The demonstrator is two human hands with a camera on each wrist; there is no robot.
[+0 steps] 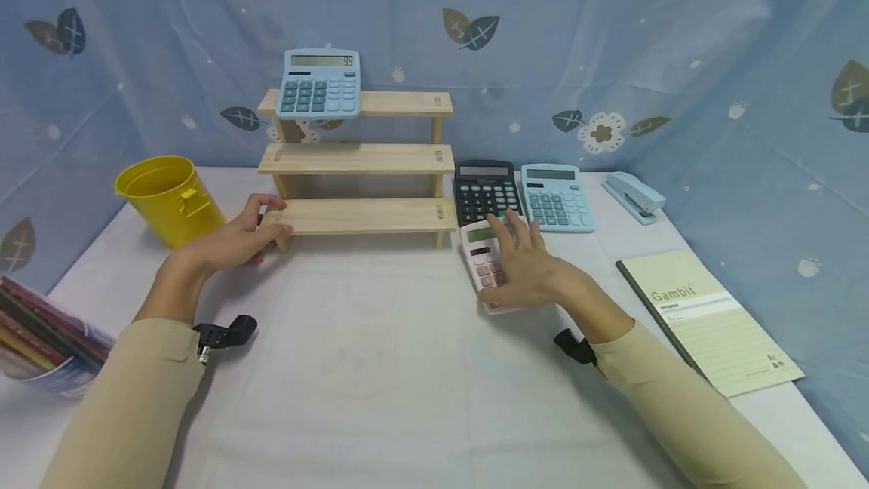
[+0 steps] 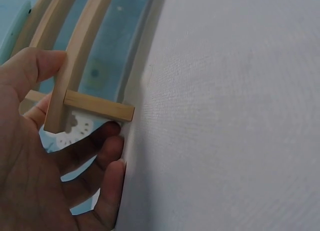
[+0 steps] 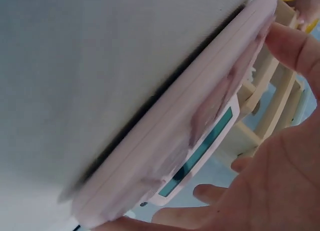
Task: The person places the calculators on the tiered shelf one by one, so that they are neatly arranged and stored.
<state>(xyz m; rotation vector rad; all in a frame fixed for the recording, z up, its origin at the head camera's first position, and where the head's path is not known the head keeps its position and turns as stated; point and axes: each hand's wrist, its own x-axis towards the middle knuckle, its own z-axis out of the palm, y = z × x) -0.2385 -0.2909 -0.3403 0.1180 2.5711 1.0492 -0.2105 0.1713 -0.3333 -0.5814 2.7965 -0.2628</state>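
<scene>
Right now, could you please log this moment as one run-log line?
left hand: grips wooden shelf end | right hand: grasping pink calculator | blue calculator: top tier

Light: bright, even, soft shadows under the forearms.
Head view: sharp, edges bowed.
Wrist views: close, blurred, hazy.

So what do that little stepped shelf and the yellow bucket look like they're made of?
The stepped shelf looks like pale unfinished wood: visible grain, matte boards, joint slots. The yellow bucket seems to be painted metal, judging by its thin rolled rim and smooth glossy coat, though plastic can't be ruled out.
</scene>
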